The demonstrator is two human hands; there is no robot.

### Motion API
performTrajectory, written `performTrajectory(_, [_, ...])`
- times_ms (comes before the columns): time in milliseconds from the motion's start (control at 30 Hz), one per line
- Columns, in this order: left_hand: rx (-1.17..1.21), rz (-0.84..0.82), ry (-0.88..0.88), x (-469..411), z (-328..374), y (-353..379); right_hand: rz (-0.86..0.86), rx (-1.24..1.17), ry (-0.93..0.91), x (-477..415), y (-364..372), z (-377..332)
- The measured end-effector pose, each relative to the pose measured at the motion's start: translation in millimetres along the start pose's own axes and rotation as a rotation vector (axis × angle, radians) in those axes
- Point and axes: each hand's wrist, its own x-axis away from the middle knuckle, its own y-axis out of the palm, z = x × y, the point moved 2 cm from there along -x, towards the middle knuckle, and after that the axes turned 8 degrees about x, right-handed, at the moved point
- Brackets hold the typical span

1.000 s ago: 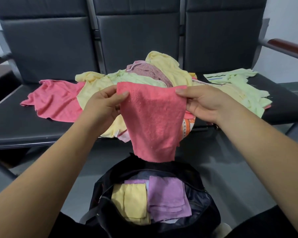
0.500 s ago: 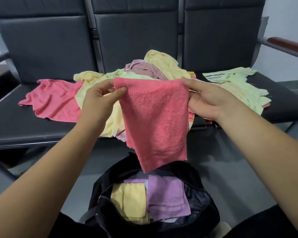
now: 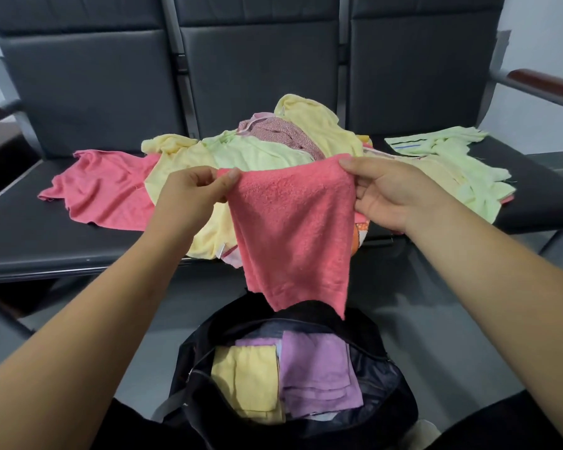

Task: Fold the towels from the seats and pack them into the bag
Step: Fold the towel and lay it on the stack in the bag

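A coral-pink towel (image 3: pixel 293 232) hangs in the air in front of me, above the open black bag (image 3: pixel 390 394). My left hand (image 3: pixel 192 196) pinches its upper left corner and my right hand (image 3: pixel 390 193) pinches its upper right corner. The towel's lower edge dangles just over the bag's mouth. Inside the bag lie a folded yellow towel (image 3: pixel 247 381) and folded purple towels (image 3: pixel 319 371). On the seats behind lies a loose heap of yellow and pale green towels (image 3: pixel 241 151), with another pink towel (image 3: pixel 108 186) spread at its left.
A row of three dark padded seats (image 3: pixel 46 241) runs across the view, with wood-topped armrests (image 3: pixel 546 82) at each end. More pale green towels (image 3: pixel 452 147) lie on the right seat. The bag stands on a grey floor (image 3: pixel 436 287) between my legs.
The held pink towel has spread wider and now hangs longer, its lower edge closer to the bag. My hands shifted slightly along its top edge.
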Motion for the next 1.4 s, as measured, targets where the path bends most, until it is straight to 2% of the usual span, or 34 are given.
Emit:
performTrajectory(133, [0.231, -0.126, -0.169, 1, -2, 0, -0.124, -0.168, 0.099, 2, 5, 2])
performTrajectory(267, [0.247, -0.257, -0.202, 4, -1, 1, -0.165, -0.17, 0.117, 2, 4, 3])
performTrajectory(333, [0.211, -0.26, -0.179, 5, -3, 1, -0.119, -0.057, 0.099, 1, 2, 4])
performTrajectory(400, [0.118, -0.197, -0.133, 5, -5, -1, -0.013, 0.078, 0.041, 0, -3, 5])
performTrajectory(533, [0.007, -0.086, -0.047, 3, -7, -1, 0.082, 0.149, -0.003, -3, -7, 7])
performTrajectory(667, [0.093, -0.07, -0.044, 1, -7, -3, 0.129, 0.152, -0.051, -3, -8, 6])
performTrajectory(800, [0.263, -0.084, -0.052, 0, -9, -3, 0.208, 0.276, -0.115, -1, -9, 4])
performTrajectory(967, [0.376, -0.113, 0.044, 0, -4, 3, 0.155, 0.199, -0.235, 4, -2, 0])
performTrajectory(1067, [0.147, -0.262, 0.097, 4, -1, 5, 0.018, 0.192, -0.329, 5, 2, -3])
performTrajectory(1167, [0.032, -0.386, 0.031, 5, -8, 12, -0.126, 0.402, -0.333, -1, 2, 4])
performTrajectory(1267, [0.057, -0.351, -0.045, 3, -17, 17, -0.043, 0.676, -0.278, -5, 2, 13])
performTrajectory(1400, [0.193, -0.29, -0.141, 0, -20, 22, 0.079, 0.67, -0.209, -6, -6, 16])
